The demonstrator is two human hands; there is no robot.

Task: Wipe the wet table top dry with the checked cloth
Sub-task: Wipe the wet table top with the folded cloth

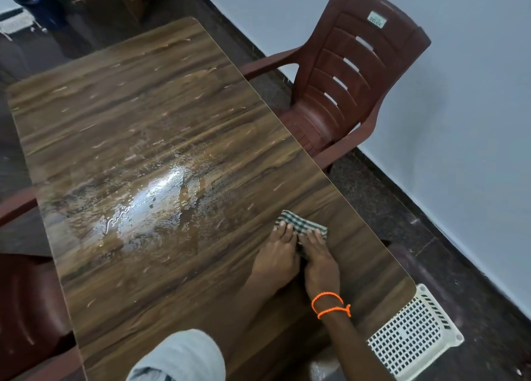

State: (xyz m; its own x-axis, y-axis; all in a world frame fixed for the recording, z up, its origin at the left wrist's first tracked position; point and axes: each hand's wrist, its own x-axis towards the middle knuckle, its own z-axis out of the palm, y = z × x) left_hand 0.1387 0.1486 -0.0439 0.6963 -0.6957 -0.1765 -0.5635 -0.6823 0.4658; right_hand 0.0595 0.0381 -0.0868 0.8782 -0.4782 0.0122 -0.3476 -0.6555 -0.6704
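The wooden table top stretches away from me, with a shiny puddle of water near its middle. A folded green-and-white checked cloth lies on the table near the right edge. My left hand and my right hand lie side by side on top of it, fingers straight, pressing it flat against the wood. Most of the cloth is hidden under the fingers. An orange thread band is around my right wrist.
A maroon plastic chair stands at the table's right side by the wall. A white perforated basket sits on the dark floor at the near right corner. More maroon chairs are at the left. A dark bin stands far left.
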